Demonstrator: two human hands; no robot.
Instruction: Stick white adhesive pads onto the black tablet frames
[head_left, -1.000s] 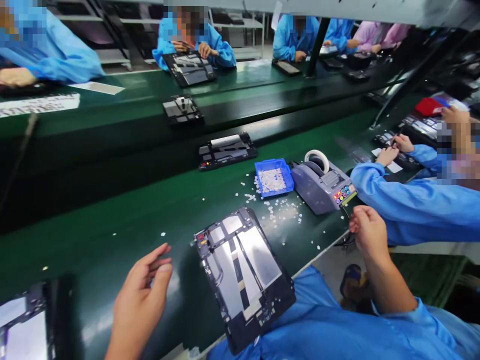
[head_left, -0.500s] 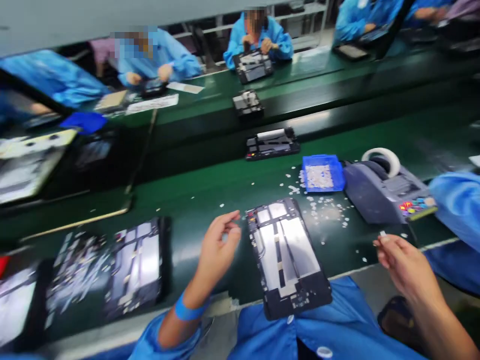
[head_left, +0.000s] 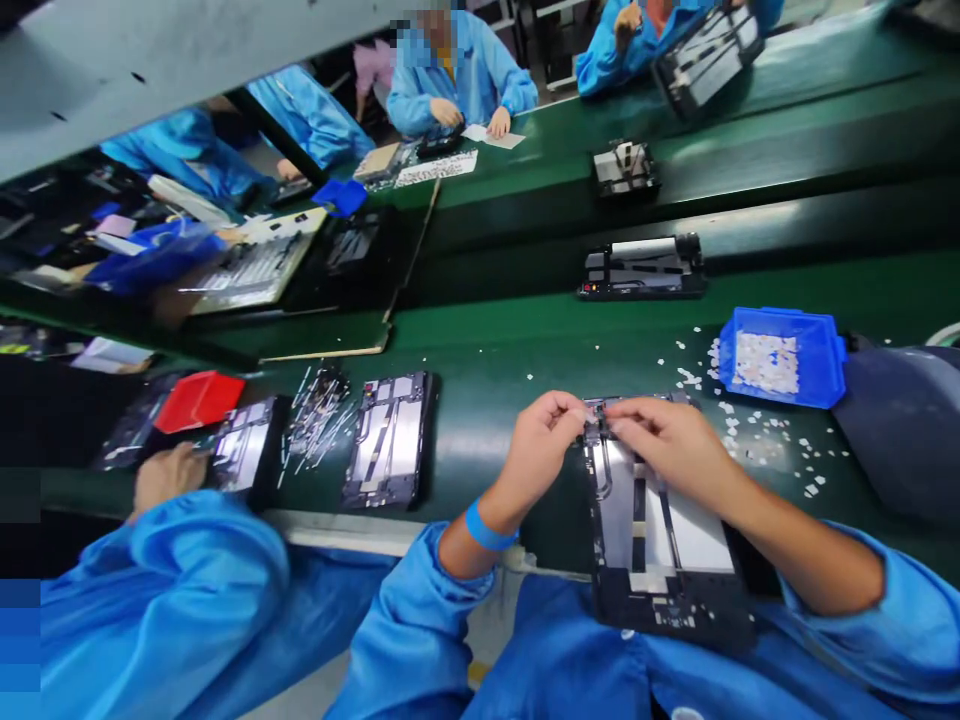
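Note:
An opened tablet [head_left: 649, 560] with bare silver battery cells rests in front of me, its lower end over the bench edge at my lap. Both hands meet over its upper left corner. My left hand [head_left: 541, 445], with a blue wrist band, is closed in a pinch; a small whitish piece [head_left: 590, 416] shows at its fingertips. From the other side, my right hand [head_left: 671, 445] bends across the tablet's top with thumb and forefinger pinched close to that piece. What lies between the right fingertips is hidden.
A blue bin [head_left: 784, 355] of small white pieces stands at the right, with loose pieces scattered beside it, near a grey machine [head_left: 900, 430]. Leftward lie another opened tablet [head_left: 388, 440], a pile of thin strips [head_left: 319, 415] and a red bin [head_left: 199, 400]. A co-worker's hand [head_left: 171, 475] is nearby.
My right hand has moved left from beside the machine, where it pinched a small white piece, to the tablet's top corner. My left hand has joined it there. The view has turned left.

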